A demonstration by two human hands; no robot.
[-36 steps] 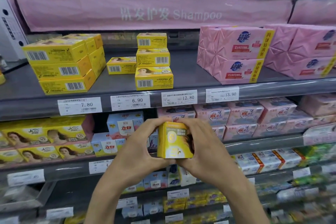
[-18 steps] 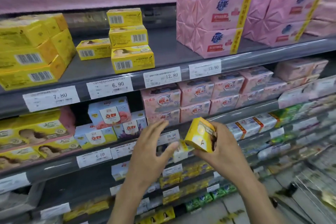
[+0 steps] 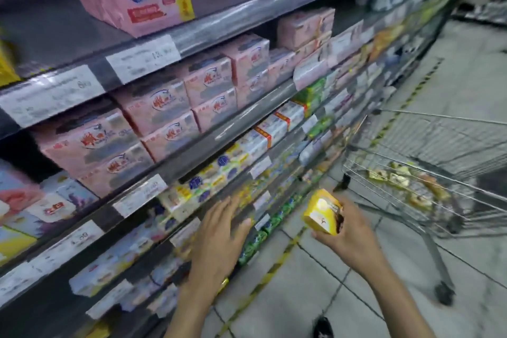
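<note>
My right-hand fingers [image 3: 344, 202] are curled round a small yellow box [image 3: 322, 212], with the thumb under its lower edge. The right hand [image 3: 354, 236] alone carries the box, and nothing else touches it. It hangs in the air over the floor [image 3: 315, 282], just out from the front edge of the lower shelves [image 3: 192, 156]. Its long side stands roughly upright, tipped a little toward the shelving.

The left hand [image 3: 219, 230] holds nothing. Its fingers [image 3: 222, 208] are straight and spread, palm down, near the front edge of a low shelf (the blur keeps me from telling whether they touch it).

Moving outward, the wire shopping cart [image 3: 439, 118] stands to the right of the box and beyond it. Its near corner is closest to my right hand, and a few yellowish packs [image 3: 397, 175] lie in its bottom.

I judge the box is headed for the cart. That lies rightward and away from the shelf edge, so the right hand is the nearer one and needs no handover. The box must clear the near rim before I let go.
</note>
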